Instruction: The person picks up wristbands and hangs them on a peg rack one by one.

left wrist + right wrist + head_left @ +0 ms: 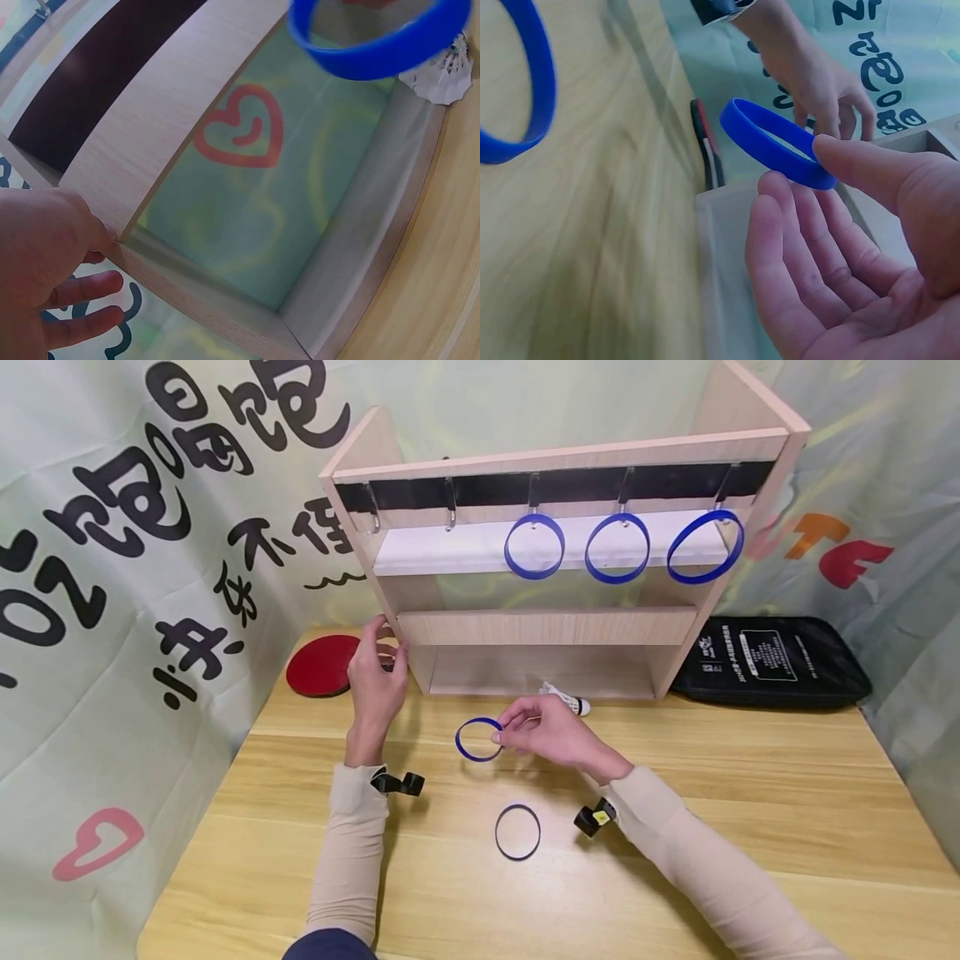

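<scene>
Between thumb and fingertips, my right hand (551, 727) pinches a blue silicone wristband (776, 146), raised in front of the shelf. My left hand (377, 681) grips the left side panel of the wooden shelf (547, 628); in the left wrist view its two lower fingers (82, 289) stick out past the panel. Another wristband (517, 832) lies flat on the table, dark in the head view and blue in the right wrist view. Three blue wristbands hang from hooks on the shelf's black strip: a left one (534, 547), a middle one (617, 549) and a right one (705, 547).
A left hook (375, 518) and its neighbour hook (451, 514) hold no band. A red table tennis bat (321, 666) lies left of the shelf, a black case (772, 662) right of it. Behind my right hand, a shuttlecock (567, 700) lies at the shelf's base.
</scene>
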`<state>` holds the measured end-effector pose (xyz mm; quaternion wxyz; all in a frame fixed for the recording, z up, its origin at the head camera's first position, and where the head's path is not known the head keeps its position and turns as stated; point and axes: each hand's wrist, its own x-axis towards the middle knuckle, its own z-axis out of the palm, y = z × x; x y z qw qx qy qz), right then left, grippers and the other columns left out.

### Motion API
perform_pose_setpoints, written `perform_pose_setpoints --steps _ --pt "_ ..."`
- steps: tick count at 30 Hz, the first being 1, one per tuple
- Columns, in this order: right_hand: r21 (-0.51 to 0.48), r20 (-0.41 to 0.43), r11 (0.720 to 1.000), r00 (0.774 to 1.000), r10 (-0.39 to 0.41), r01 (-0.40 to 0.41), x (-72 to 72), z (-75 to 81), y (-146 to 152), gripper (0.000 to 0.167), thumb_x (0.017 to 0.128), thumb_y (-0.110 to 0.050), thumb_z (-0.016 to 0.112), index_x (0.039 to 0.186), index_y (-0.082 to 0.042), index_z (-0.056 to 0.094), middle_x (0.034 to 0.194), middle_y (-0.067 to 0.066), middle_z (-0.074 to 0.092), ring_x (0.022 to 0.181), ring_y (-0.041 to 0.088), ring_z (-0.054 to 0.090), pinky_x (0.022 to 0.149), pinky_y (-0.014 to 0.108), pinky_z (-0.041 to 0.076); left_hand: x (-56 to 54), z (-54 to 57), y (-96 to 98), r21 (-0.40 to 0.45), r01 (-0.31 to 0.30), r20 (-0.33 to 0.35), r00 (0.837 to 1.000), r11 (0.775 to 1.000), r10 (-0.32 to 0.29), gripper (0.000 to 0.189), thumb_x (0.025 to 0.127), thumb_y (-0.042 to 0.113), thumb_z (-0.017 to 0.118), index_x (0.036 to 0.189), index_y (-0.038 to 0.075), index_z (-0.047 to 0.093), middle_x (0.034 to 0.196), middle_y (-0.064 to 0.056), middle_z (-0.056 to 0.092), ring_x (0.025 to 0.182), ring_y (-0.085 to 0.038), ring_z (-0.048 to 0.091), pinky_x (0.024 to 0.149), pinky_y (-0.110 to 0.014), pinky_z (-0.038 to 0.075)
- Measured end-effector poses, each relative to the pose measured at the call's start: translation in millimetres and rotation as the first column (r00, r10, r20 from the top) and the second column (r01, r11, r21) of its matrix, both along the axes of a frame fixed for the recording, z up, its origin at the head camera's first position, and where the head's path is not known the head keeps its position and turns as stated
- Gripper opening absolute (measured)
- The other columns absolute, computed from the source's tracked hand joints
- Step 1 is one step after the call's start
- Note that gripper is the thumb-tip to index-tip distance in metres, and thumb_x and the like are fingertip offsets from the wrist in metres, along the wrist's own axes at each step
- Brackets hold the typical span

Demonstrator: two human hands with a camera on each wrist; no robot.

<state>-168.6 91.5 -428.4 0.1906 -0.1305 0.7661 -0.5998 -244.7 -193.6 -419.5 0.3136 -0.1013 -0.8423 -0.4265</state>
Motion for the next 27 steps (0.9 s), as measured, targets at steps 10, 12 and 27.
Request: perform_pose_setpoints --steps 10,12,27 --pt "-0.059 -0.054 0.996 0.996 -0.064 0.06 -5.6 16.2 -5 0.024 0.096 -0.014 0.085 0.114 -0.002 0.076 0.105 0.013 0.078 0.095 0.035 0.079 0.09 0.05 0.069 0.5 0.5 -0.8 -0.005 0.004 0.004 1.0 1.0 -0.004 0.044 0.104 0.008 0.072 0.146 0.001 0.059 0.127 -0.024 0.075 0.094 -0.041 0.076 0.084 -0.06 0.068" --pt "-0.073 -0.079 0.994 0.993 -0.088 0.082 -6.9 19.7 -5 0.024 0.096 -0.014 0.085 0.115 -0.002 0.076 0.105 0.013 0.079 0.091 0.026 0.079 0.087 0.041 0.069 0.6 0.5 -0.8 -0.003 0.006 0.003 1.0 1.0 -0.006 0.045 0.104 0.008 0.072 0.146 0.001 0.059 0.127 -0.025 0.075 0.094 -0.041 0.076 0.084 -0.06 0.067" --pt "-0.253 -0.168 0.954 0.964 -0.207 0.161 -14.4 54.4 -12 0.022 0.096 -0.007 0.083 0.114 0.004 0.074 0.097 0.008 0.08 0.082 0.017 0.079 0.082 0.034 0.07 1.4 -0.5 0.0 0.009 0.0 -0.003 1.0 1.0 0.0 0.044 0.104 0.008 0.073 0.146 0.001 0.06 0.127 -0.024 0.075 0.094 -0.041 0.076 0.083 -0.055 0.068"
